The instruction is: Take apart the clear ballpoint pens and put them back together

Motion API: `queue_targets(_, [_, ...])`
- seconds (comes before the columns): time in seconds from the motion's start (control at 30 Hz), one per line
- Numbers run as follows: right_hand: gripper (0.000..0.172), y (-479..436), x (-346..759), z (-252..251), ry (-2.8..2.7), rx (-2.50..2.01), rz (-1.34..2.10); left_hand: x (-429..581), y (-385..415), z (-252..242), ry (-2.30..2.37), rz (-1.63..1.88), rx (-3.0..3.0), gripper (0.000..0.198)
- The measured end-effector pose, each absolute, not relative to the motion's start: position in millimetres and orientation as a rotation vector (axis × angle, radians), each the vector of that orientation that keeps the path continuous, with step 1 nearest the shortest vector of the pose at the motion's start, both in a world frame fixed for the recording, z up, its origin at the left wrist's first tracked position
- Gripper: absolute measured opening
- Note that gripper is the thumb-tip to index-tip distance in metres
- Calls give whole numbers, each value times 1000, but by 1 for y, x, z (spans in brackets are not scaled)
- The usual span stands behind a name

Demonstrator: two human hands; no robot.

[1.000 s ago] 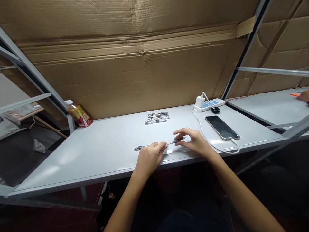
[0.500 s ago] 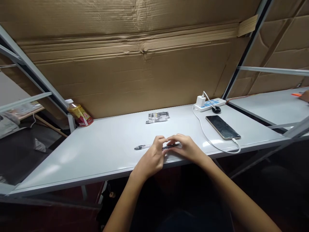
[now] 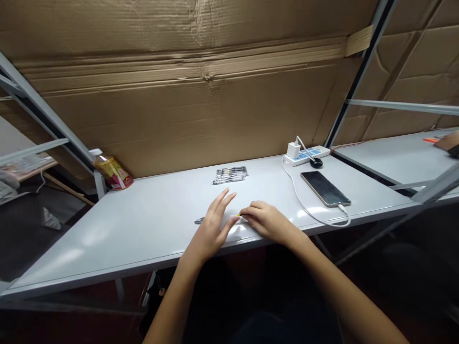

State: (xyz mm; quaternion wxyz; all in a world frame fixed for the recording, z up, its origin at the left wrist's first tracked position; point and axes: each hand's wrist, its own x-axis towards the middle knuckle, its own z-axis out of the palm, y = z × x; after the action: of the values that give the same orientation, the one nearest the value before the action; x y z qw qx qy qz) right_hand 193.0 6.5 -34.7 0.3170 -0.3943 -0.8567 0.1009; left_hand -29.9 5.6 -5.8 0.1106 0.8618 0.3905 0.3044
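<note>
My right hand (image 3: 267, 220) is closed in a pinch, low over the table near its front edge. Between its fingertips is a thin dark pen part with a yellow end (image 3: 239, 215), and the rest of it is hidden by the fingers. My left hand (image 3: 211, 227) has its fingers stretched up and apart, with the thumb tip right beside the yellow end. Whether the thumb touches it, I cannot tell. A clear pen barrel (image 3: 199, 220) shows just left of my left hand, mostly covered by it. Farther back lies a row of several pens (image 3: 229, 175).
On the right is a phone (image 3: 325, 188) with a white charging cable (image 3: 304, 204) running to a power strip (image 3: 307, 155). A tilted drink bottle (image 3: 113, 169) leans at the back left. Cardboard (image 3: 179, 124) walls off the back of the white table (image 3: 143, 224).
Both hands were closed together around one pen. My left hand has let go and spread its fingers, and the yellow end now shows at my right fingertips. The view has shifted slightly.
</note>
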Motion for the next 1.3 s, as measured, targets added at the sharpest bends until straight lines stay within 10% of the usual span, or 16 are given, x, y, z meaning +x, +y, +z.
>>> queue_targets(0.2, [24, 8, 196, -32, -2189, -1151, 281, -58, 20, -1, 1511, 635, 2567, 24])
queue_targets(1.3, [21, 6, 197, -32, -2257, -988, 317, -28, 7, 4, 1265, 778, 2247, 20])
